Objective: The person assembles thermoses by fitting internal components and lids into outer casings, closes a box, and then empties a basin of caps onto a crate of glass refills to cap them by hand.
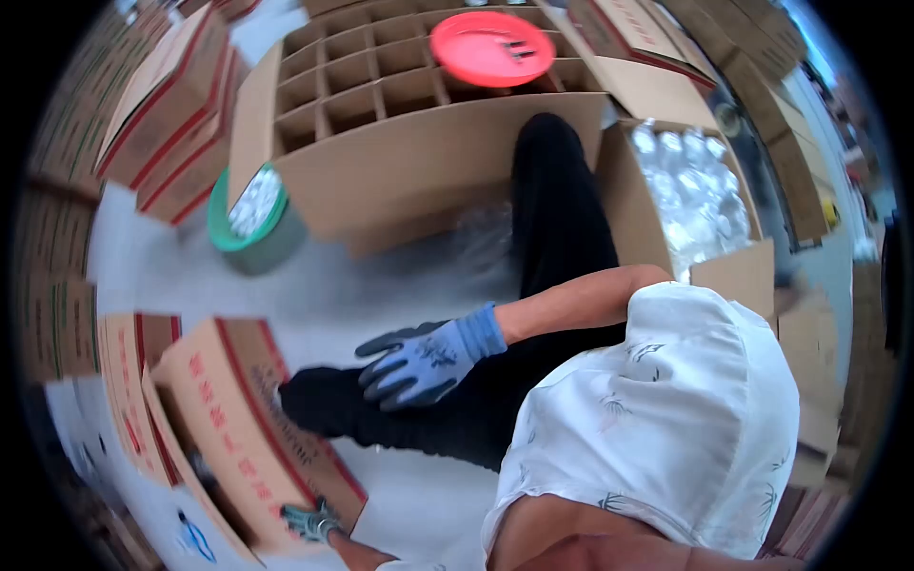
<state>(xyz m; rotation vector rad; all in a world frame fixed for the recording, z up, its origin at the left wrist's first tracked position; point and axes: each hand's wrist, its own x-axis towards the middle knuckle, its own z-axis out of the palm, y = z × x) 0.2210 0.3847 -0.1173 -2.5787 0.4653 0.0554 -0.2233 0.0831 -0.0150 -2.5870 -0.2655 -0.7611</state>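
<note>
My right hand point(424, 362), in a blue glove with dark grey fingertips, hovers over or rests on my left leg in black trousers point(333, 395). Its fingers are stretched out and hold nothing. At the lower left, my left hand point(310, 521), in a grey-green glove, lies against a brown carton point(238, 419) with red print and red bands, near one corner. The fingers there look spread on the cardboard. This carton is tilted, with its flap side facing left and its inside mostly hidden.
A large divided carton point(409, 162) stands ahead, a red round tray point(490, 52) on its dividers. On the right is a carton of clear wrapped items point(690, 195). A green tub point(224, 214) holds small white pieces. Stacked cartons point(176, 114) line the left.
</note>
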